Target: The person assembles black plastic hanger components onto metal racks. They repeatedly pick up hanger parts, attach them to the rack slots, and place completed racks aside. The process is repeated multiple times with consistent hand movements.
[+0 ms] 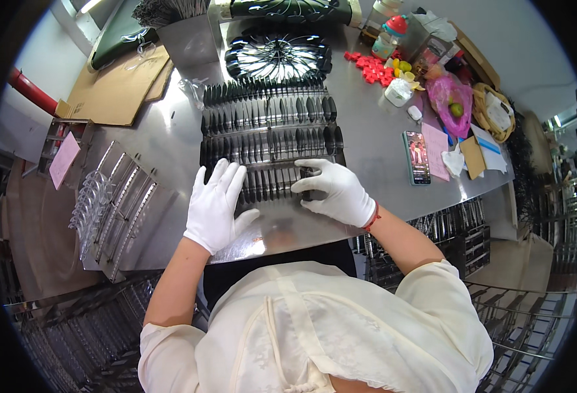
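A metal rack with several rows of thin, dark, blade-shaped pieces stands on the steel table in front of me. My left hand, in a white glove, lies with straight fingers over the left end of the nearest row, its thumb stretched toward the right. Gloved in white too, my right hand bends its fingers and thumb around the right end of that row. Dark parts show between those fingers, though the exact contact is partly hidden.
Behind the rack lies a bundle of dark, glossy pieces. A second rack with clear curved parts stands left, near cardboard. On the right are a phone, pink paper, a pink bag and red pieces.
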Demonstrator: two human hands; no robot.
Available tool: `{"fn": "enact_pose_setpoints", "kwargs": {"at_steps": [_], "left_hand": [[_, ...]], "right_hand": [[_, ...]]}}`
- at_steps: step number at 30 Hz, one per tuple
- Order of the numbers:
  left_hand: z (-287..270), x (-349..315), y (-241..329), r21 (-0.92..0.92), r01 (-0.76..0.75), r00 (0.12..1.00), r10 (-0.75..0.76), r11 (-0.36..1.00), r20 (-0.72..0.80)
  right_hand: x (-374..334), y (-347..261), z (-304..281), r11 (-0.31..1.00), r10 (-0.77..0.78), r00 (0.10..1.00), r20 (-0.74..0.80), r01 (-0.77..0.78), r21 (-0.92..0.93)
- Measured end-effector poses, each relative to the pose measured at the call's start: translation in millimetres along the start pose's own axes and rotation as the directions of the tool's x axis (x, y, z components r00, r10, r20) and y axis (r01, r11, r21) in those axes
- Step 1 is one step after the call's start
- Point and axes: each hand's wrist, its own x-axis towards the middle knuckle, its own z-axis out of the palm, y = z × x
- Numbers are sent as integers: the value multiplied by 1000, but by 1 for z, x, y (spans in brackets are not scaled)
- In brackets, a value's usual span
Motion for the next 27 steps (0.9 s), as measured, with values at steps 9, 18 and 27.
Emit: {"fn": "enact_pose_setpoints", "kwargs": {"at_steps": [9, 18, 27], "left_hand": [[-1, 1, 1, -15, -5, 1000, 5, 1000, 2], [3, 1, 0, 24, -10, 1000, 10, 1000, 19], [-1, 1, -3, 18, -12, 1000, 11, 1000, 29]], "right_hand": [[-14, 15, -31, 991, 97, 991, 92, -87, -105], [-14, 16, -25, 999, -10, 999, 53, 8, 36], [-19, 14, -38, 982, 114, 986, 118, -94, -163]]}}
